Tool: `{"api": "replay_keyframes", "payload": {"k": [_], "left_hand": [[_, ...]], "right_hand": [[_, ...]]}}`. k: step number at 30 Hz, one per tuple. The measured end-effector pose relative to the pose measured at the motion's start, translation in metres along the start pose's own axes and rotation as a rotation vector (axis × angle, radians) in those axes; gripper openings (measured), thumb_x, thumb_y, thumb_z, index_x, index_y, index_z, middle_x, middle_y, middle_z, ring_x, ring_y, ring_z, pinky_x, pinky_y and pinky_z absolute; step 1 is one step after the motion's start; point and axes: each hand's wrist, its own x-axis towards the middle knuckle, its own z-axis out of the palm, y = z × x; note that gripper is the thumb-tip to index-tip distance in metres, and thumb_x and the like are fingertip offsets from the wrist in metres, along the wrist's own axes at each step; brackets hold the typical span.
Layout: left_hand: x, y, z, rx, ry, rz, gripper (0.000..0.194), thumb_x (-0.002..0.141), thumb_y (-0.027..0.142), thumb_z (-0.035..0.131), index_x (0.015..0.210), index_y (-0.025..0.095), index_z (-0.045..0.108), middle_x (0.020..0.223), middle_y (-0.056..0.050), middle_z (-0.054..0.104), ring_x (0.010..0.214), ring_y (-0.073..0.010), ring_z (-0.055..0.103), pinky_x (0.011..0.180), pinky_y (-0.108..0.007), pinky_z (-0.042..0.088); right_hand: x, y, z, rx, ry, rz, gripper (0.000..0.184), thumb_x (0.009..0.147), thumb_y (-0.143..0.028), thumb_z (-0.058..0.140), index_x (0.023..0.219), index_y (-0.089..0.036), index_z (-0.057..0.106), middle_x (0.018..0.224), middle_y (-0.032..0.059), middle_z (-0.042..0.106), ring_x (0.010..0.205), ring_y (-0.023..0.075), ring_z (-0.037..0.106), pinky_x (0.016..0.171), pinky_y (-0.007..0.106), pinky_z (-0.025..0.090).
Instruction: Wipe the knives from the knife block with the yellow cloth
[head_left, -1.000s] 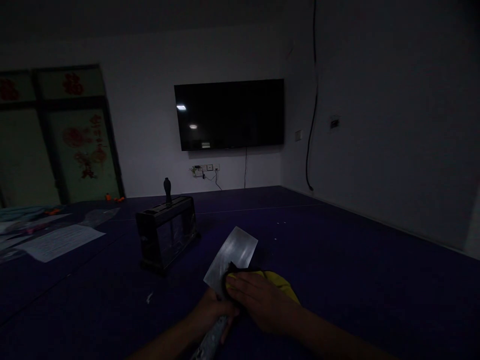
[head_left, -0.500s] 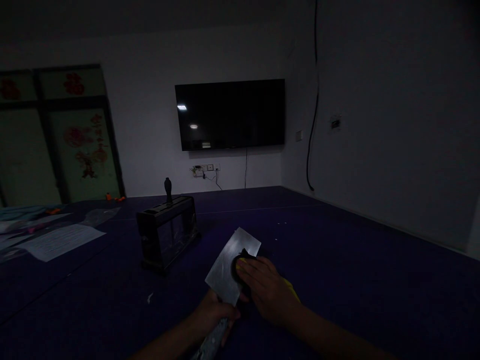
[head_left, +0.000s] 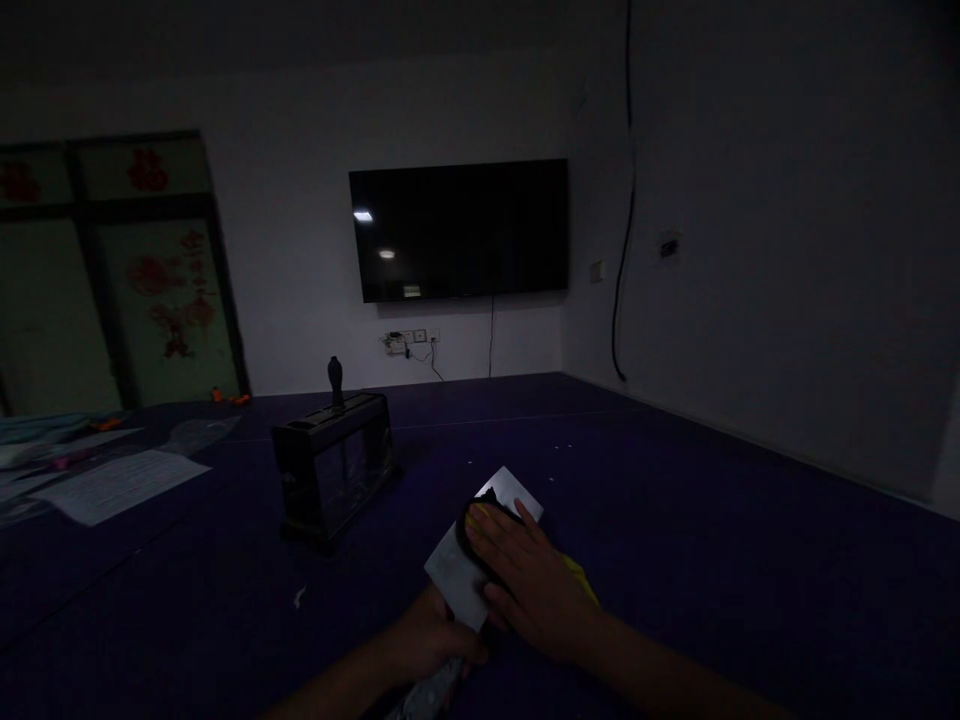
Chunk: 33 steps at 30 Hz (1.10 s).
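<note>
A cleaver with a wide shiny blade (head_left: 459, 578) lies flat over the dark blue table (head_left: 675, 520). My left hand (head_left: 427, 640) is closed round its patterned handle at the bottom of the view. My right hand (head_left: 532, 585) presses a yellow cloth with a dark edge (head_left: 480, 520) flat onto the blade, fingers stretched over it. The cloth's tail shows behind my wrist. The room is very dim.
A dark knife block (head_left: 334, 465) with one black handle sticking up stands left of the cleaver. Papers and plastic wrap (head_left: 112, 480) lie at the far left. A wall television (head_left: 459, 230) hangs behind the table. A small white scrap (head_left: 298, 597) lies near my left arm.
My right hand has slid the cloth up the blade toward its far end. The blade has tilted flatter and shifted slightly right. My left hand keeps its grip.
</note>
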Motion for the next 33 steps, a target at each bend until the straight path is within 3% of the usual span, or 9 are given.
{"api": "replay_keyframes", "payload": {"k": [4, 11, 20, 29, 33], "left_hand": [[-0.003, 0.005, 0.005, 0.011, -0.005, -0.011, 0.038, 0.046, 0.004, 0.057, 0.082, 0.018, 0.054, 0.051, 0.009, 0.054, 0.039, -0.0063, 0.042, 0.042, -0.019, 0.031], [-0.002, 0.004, 0.006, 0.008, 0.014, 0.027, 0.037, 0.045, 0.006, 0.058, 0.080, 0.016, 0.055, 0.058, 0.006, 0.057, 0.041, -0.0065, 0.043, 0.043, -0.020, 0.033], [0.001, -0.003, 0.003, 0.009, 0.036, 0.067, 0.037, 0.044, 0.008, 0.059, 0.081, 0.014, 0.057, 0.061, 0.004, 0.057, 0.042, -0.0068, 0.043, 0.042, -0.020, 0.032], [0.002, -0.006, -0.002, 0.000, 0.077, -0.002, 0.042, 0.045, 0.013, 0.059, 0.087, 0.013, 0.060, 0.045, 0.006, 0.052, 0.037, -0.0090, 0.042, 0.038, -0.020, 0.029], [0.005, -0.008, -0.005, 0.004, 0.095, 0.018, 0.041, 0.047, 0.015, 0.058, 0.088, 0.011, 0.062, 0.042, 0.005, 0.051, 0.033, -0.0089, 0.040, 0.035, -0.020, 0.029]], "right_hand": [[0.000, 0.000, 0.002, -0.025, -0.006, 0.024, 0.056, 0.091, -0.036, 0.036, 0.139, -0.016, 0.018, 0.145, 0.0078, 0.022, 0.133, 0.0235, 0.016, 0.107, 0.052, 0.013], [0.002, -0.002, 0.000, -0.065, 0.001, 0.045, 0.053, 0.090, -0.023, 0.034, 0.140, -0.016, 0.017, 0.145, 0.0057, 0.023, 0.133, 0.0213, 0.017, 0.106, 0.045, 0.020], [0.002, -0.003, 0.002, -0.082, -0.005, 0.091, 0.054, 0.089, -0.020, 0.034, 0.140, -0.015, 0.016, 0.145, 0.0066, 0.022, 0.132, 0.0220, 0.018, 0.105, 0.044, 0.022], [0.000, -0.002, 0.006, -0.046, -0.060, 0.156, 0.054, 0.088, -0.019, 0.032, 0.140, -0.017, 0.017, 0.145, 0.0048, 0.020, 0.132, 0.0214, 0.019, 0.099, 0.042, 0.030], [0.000, -0.002, 0.009, -0.018, -0.095, 0.200, 0.065, 0.077, -0.008, 0.036, 0.139, -0.017, 0.021, 0.144, 0.0050, 0.024, 0.131, 0.0220, 0.023, 0.099, 0.043, 0.031]]}}
